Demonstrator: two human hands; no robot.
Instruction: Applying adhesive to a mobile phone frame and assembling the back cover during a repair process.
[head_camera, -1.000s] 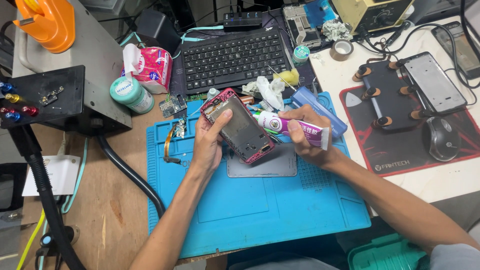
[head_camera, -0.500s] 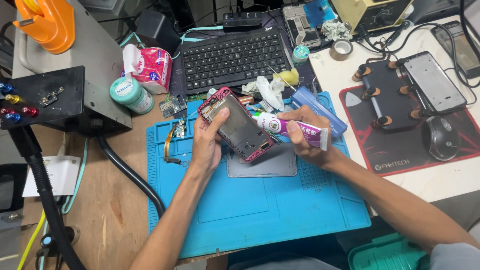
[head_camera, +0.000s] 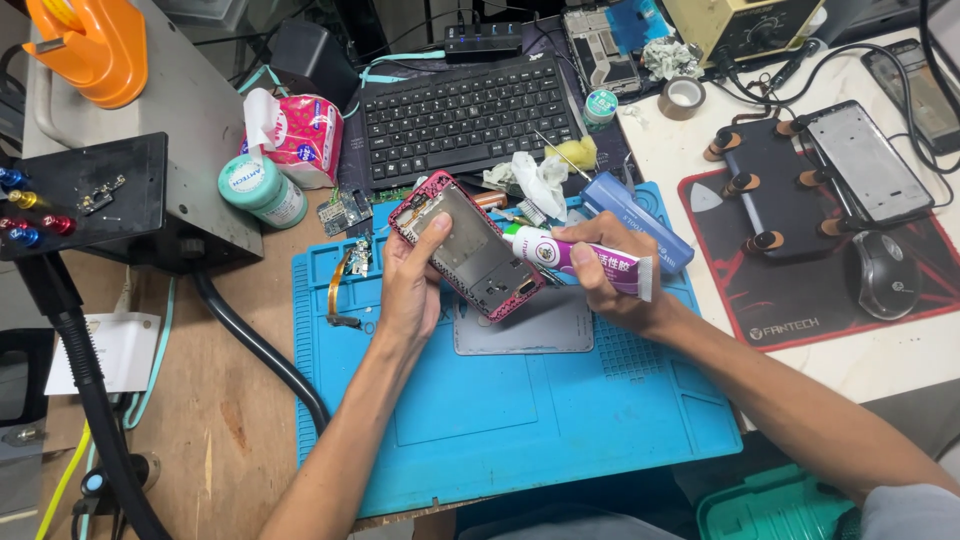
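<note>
Left hand (head_camera: 412, 285) holds a phone frame (head_camera: 470, 248) with a pink rim, inner side up, tilted above the blue repair mat (head_camera: 520, 420); thumb over the top face, fingers wrapped behind, closed on it. Right hand (head_camera: 600, 275) is closed around a white-and-purple glue tube (head_camera: 585, 262), nozzle aimed toward 9 o'clock and touching or just off the frame's lower right edge, can't tell which. Judging by that: frame is stripped and in hand, tube is at the edge, so adhesive work looks to be at the rim stage; no visible bead from this view, too small to tell how much of the rim is covered. Grey panel (head_camera: 525, 322) lies flat on the mat right below both hands at 6 o'clock from the frame, not yet joined to anything. Small circuit board (head_camera: 345, 210) sits at 9 o'clock from the frame, flex cable (head_camera: 340, 290) on the mat's left edge. Keyboard (head_camera: 465, 110) at 12 o'clock, well apart. Black mouse (head_camera: 885, 275) far out at 3 o'clock on the surface.
</note>
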